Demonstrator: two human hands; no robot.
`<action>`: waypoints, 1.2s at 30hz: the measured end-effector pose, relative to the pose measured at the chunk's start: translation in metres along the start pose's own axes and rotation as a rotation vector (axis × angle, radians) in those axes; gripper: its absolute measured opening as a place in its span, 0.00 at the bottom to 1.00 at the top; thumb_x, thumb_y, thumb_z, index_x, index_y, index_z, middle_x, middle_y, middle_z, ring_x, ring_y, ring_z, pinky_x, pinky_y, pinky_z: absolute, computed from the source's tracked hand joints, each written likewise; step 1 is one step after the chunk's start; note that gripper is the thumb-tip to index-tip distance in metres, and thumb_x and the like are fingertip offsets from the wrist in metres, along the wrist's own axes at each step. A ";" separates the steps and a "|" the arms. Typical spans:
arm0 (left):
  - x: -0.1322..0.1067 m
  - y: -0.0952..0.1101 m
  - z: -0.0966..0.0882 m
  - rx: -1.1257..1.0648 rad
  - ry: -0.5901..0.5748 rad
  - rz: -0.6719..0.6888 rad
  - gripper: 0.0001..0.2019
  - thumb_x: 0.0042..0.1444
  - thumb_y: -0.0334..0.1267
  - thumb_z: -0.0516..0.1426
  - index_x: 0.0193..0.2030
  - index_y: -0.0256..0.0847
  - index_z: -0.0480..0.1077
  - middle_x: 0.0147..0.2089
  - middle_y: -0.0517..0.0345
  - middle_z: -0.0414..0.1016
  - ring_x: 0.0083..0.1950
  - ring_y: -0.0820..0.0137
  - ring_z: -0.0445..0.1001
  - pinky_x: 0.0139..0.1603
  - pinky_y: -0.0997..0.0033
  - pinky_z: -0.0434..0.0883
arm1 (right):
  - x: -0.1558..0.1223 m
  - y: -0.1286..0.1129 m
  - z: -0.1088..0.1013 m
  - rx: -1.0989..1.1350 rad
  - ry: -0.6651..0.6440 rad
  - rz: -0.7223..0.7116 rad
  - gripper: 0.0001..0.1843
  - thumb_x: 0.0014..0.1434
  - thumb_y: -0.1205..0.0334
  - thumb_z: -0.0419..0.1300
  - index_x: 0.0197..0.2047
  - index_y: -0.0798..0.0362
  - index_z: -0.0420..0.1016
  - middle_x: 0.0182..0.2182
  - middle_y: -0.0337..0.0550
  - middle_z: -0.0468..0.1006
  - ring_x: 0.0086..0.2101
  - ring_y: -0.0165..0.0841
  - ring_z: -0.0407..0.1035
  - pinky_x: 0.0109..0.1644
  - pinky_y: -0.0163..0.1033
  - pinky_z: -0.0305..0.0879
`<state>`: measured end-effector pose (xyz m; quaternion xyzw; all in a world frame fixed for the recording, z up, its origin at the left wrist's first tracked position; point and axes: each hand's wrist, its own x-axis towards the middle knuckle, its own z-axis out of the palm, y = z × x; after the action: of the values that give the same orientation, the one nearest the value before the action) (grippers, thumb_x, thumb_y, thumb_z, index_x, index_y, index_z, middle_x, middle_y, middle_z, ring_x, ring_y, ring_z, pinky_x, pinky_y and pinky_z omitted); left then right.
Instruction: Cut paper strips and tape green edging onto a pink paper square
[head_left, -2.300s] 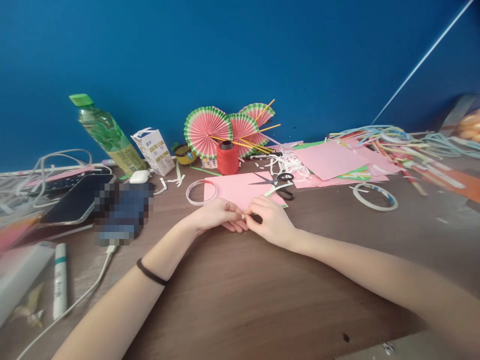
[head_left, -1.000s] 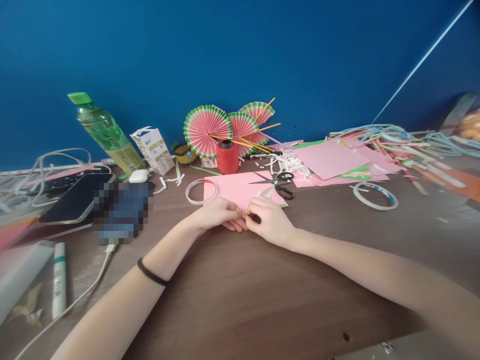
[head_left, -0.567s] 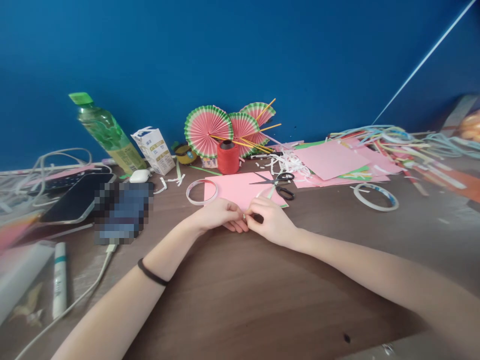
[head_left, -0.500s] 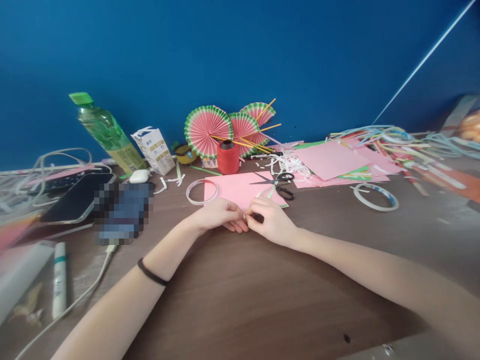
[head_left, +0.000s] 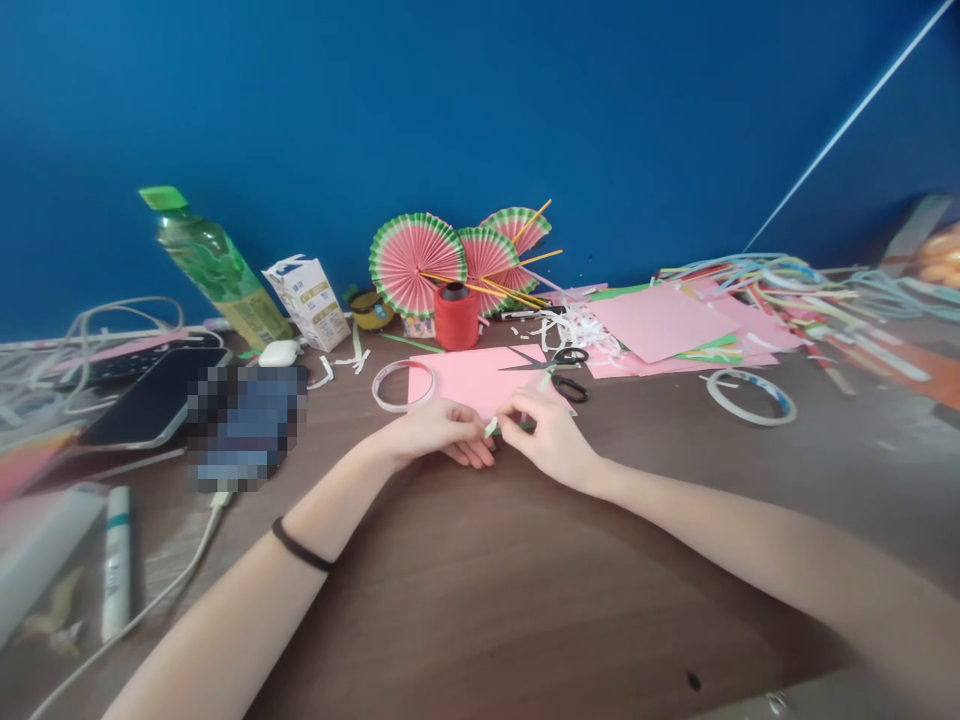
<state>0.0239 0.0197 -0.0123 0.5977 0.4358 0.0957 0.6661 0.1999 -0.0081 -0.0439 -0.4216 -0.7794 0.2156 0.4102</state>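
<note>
Just in front of the pink paper sheet (head_left: 465, 378), my left hand (head_left: 441, 432) pinches a small pale green paper strip (head_left: 491, 427) between thumb and fingers. My right hand (head_left: 551, 438) is closed at the strip's other side, fingertips pressed together; its fingers partly hide what they grip. Beyond the right hand, black-handled scissors (head_left: 568, 388) lie with open blades on the pink sheet. A roll of tape (head_left: 403, 387) overlaps the sheet's left edge. Behind it stands a spool of red thread (head_left: 456, 318).
Folded watermelon-patterned paper fans (head_left: 416, 262) lean on the blue wall. To the left are a green bottle (head_left: 217, 265), a small carton (head_left: 309, 300) and a phone (head_left: 251, 425) on a cable. Stacked pink paper (head_left: 656, 322) and another tape roll (head_left: 751, 397) lie right.
My right fingertips have shifted slightly right, away from the left hand's fingers. More of the pale strip shows between the hands. The surrounding objects stay put.
</note>
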 end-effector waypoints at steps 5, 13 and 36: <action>-0.003 0.000 -0.003 -0.004 -0.017 0.013 0.09 0.49 0.40 0.58 0.31 0.34 0.71 0.31 0.51 0.79 0.31 0.73 0.76 0.36 0.74 0.70 | 0.010 0.011 -0.009 0.001 0.133 0.119 0.06 0.53 0.68 0.53 0.26 0.53 0.67 0.24 0.38 0.70 0.27 0.29 0.62 0.32 0.35 0.58; -0.003 -0.002 -0.004 -0.016 -0.027 0.026 0.09 0.48 0.40 0.58 0.31 0.35 0.72 0.31 0.51 0.79 0.31 0.73 0.76 0.34 0.75 0.70 | 0.037 0.036 -0.048 -0.103 0.355 0.153 0.08 0.53 0.64 0.51 0.25 0.53 0.67 0.26 0.40 0.72 0.29 0.32 0.64 0.35 0.37 0.59; -0.002 -0.008 -0.010 -0.029 -0.097 0.072 0.09 0.50 0.40 0.58 0.32 0.35 0.71 0.33 0.52 0.79 0.34 0.73 0.76 0.36 0.76 0.70 | 0.044 0.077 -0.067 -0.237 0.348 0.132 0.14 0.49 0.73 0.46 0.28 0.54 0.71 0.30 0.45 0.75 0.33 0.36 0.68 0.40 0.43 0.63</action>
<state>0.0128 0.0234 -0.0175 0.6070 0.3798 0.0966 0.6913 0.2782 0.0702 -0.0386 -0.5477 -0.6876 0.0727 0.4711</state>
